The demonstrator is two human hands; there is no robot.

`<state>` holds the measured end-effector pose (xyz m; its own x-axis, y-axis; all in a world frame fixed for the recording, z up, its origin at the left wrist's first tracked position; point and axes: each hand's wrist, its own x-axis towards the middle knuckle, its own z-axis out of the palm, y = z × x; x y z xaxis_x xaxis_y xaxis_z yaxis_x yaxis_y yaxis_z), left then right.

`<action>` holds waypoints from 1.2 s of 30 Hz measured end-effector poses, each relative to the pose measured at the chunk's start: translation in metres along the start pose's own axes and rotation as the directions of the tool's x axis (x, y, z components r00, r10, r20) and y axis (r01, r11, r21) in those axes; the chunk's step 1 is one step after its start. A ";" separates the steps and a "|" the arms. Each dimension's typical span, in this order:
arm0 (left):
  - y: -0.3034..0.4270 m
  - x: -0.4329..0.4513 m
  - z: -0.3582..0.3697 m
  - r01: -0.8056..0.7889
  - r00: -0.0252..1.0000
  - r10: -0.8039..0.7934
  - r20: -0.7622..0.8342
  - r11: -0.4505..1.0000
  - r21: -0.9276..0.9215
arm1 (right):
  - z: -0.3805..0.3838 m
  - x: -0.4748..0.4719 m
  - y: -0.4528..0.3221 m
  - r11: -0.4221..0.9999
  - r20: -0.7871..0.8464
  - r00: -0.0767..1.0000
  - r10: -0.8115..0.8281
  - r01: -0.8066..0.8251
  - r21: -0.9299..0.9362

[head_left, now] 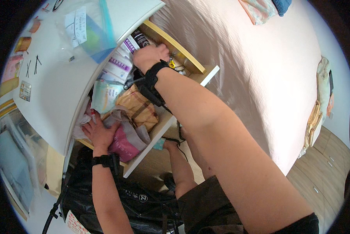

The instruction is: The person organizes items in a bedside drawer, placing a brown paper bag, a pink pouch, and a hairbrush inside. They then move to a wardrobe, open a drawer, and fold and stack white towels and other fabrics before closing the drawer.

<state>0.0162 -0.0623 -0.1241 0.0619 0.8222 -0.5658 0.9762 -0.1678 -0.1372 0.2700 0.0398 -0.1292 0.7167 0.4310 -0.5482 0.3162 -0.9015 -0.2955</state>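
Observation:
An open drawer (175, 44) full of goods lies before me. My right hand (151, 57) reaches into its far end, beside white-and-purple boxes (118, 65) and a dark cylindrical container (140, 39); its fingertips are partly hidden, so a hold is unclear. A small yellow item (171, 63) lies right of it. My left hand (100, 131) rests with fingers spread at the near end, touching a pink-and-grey bag (125, 143) and whitish plastic. Between the hands are a pale green packet (106, 95) and a tan checked pouch (139, 106).
The white tabletop (52, 96) overhangs the drawer on the left and bears hairpins (36, 64), a blister pack (25, 90) and a clear zip bag (90, 35). A bed (259, 73) stands to the right. Below the drawer are a black bag (137, 197) and cables.

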 end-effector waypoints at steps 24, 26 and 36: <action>-0.008 0.006 0.014 -0.011 1.000 0.009 0.026 0.995 0.094 | -0.026 -0.023 0.064 0.743 0.331 0.725 -0.604 0.662 -0.094; -0.010 0.006 0.016 -0.021 1.000 0.021 -0.001 0.994 0.103 | -0.030 -0.013 0.067 0.710 0.298 0.698 -0.651 0.699 -0.084; -0.004 0.006 0.006 0.020 0.999 -0.023 0.035 0.996 0.091 | -0.042 -0.007 0.052 0.555 -0.084 0.575 -0.814 0.727 -0.405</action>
<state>0.0118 -0.0601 -0.1319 0.0317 0.8062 -0.5908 0.9543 -0.2001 -0.2219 0.3074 -0.0113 -0.1076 0.2066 0.9784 -0.0086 0.9480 -0.2023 -0.2455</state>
